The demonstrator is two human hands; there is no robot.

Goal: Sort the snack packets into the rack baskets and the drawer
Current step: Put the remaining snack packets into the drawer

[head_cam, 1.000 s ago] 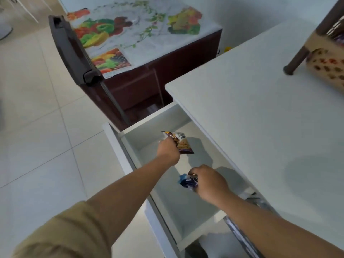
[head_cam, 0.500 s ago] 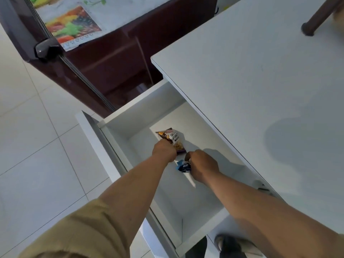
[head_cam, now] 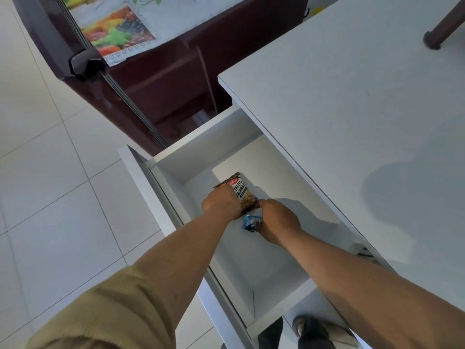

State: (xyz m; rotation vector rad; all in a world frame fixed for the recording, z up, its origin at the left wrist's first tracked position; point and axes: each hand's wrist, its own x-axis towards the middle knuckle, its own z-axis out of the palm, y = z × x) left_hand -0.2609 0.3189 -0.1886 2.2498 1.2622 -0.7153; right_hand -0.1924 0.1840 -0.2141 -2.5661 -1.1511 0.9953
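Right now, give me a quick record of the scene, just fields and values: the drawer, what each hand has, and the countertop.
drawer: white drawer, pulled open under the white countertop
left hand: left hand grips a salted peanut packet, upright, low inside the drawer
right hand: right hand grips a blue packet, also inside the drawer
packets: close beside each other; cannot tell if they rest on the drawer floor
countertop: a dark rack leg stands at its far right
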